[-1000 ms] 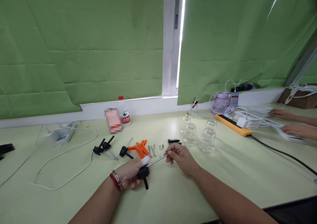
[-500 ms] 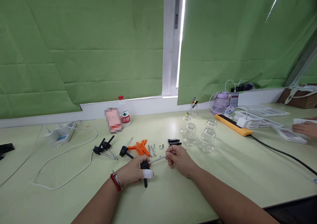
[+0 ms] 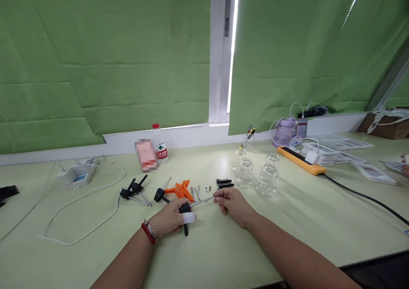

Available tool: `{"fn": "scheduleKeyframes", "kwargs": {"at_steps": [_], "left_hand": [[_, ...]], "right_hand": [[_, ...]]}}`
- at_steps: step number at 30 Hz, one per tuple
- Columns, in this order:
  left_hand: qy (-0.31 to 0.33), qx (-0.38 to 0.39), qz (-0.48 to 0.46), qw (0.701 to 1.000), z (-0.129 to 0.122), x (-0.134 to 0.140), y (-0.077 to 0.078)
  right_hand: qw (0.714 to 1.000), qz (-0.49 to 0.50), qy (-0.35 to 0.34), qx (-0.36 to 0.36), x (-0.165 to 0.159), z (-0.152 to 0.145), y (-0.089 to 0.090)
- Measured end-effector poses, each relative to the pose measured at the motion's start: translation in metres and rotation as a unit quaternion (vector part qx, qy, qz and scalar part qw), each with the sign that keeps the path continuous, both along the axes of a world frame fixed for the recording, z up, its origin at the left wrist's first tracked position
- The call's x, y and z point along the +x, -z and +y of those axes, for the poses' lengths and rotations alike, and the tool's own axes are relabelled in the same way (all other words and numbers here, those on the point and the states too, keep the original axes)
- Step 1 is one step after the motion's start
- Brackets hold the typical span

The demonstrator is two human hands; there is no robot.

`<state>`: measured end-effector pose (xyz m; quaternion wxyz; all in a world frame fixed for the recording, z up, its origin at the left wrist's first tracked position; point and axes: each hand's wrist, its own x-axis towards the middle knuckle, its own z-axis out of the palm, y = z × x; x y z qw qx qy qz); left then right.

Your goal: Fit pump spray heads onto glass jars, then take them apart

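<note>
My left hand (image 3: pixel 171 216), with white tape round the thumb, is closed on the black T-shaped handle (image 3: pixel 185 228) of a metal rod (image 3: pixel 201 201). The rod points right, and my right hand (image 3: pixel 234 206) pinches its far end between thumb and fingertips. Whether a small part is also in that pinch I cannot make out. Beyond my left hand lie a similar black-handled rod (image 3: pixel 159 194), several orange plastic pieces (image 3: pixel 182 190) and a few metal pins (image 3: pixel 196 193). Tiny brown and silver parts (image 3: pixel 208 189) and black pieces with a spring (image 3: pixel 224 183) lie past my right hand.
More black-handled rods (image 3: pixel 136 191) and a white cable (image 3: pixel 79 191) lie left. A water bottle (image 3: pixel 162 148) stands at the back. Clear jars (image 3: pixel 266 182), an orange power strip (image 3: pixel 300 161) and card stacks (image 3: pixel 373 173) are right, where another person's hand (image 3: pixel 405 167) shows.
The black-handled rod and my left hand have shifted slightly up and left; my right hand still pinches the rod's end. The other person's hand at far right has drawn back rightward.
</note>
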<state>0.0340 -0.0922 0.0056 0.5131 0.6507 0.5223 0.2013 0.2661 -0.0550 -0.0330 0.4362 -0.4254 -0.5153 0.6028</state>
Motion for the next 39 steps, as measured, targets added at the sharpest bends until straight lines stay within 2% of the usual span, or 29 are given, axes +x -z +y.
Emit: {"fn": "scheduleKeyframes", "kwargs": {"at_steps": [22, 39], "left_hand": [[0.012, 0.001, -0.014, 1.0, -0.0022, 0.0035, -0.0058], [0.005, -0.001, -0.013, 1.0, -0.002, 0.0032, -0.0027]], "right_hand": [[0.999, -0.033, 0.0, 0.005, 0.0006, 0.0005, 0.0015], [0.996, -0.086, -0.001, 0.017, -0.0004, -0.0016, -0.0005]]}}
